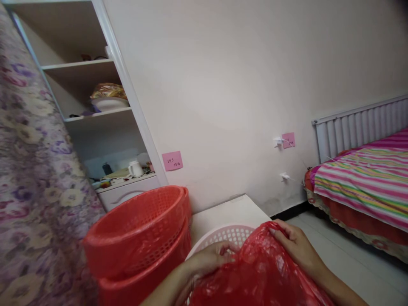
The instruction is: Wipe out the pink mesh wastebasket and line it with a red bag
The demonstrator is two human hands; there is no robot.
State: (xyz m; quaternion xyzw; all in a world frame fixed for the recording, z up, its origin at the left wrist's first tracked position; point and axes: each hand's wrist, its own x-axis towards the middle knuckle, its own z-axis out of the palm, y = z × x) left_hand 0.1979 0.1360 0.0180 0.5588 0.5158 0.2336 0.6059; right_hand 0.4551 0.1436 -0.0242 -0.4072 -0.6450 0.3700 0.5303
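A red plastic bag [267, 272], thin and crinkled, fills the lower middle of the head view. On its right edge, my right hand [291, 242] is closed, with thumb and fingers pinching the plastic. My left hand [216, 259] has its fingers curled onto the bag's left side, gripping the film there. Behind and beneath the bag is a pale pink basket [229, 231] with a perforated wall, partly covered by the bag and my left hand. What the bag may contain cannot be made out.
Stacked red perforated baskets [137, 238] stand to the left, beside a white tabletop [223, 212]. A floral curtain [38, 191] and open shelves [95, 112] are farther left. On the right are a bed [366, 178] with striped cover and plugs [278, 141] on the wall.
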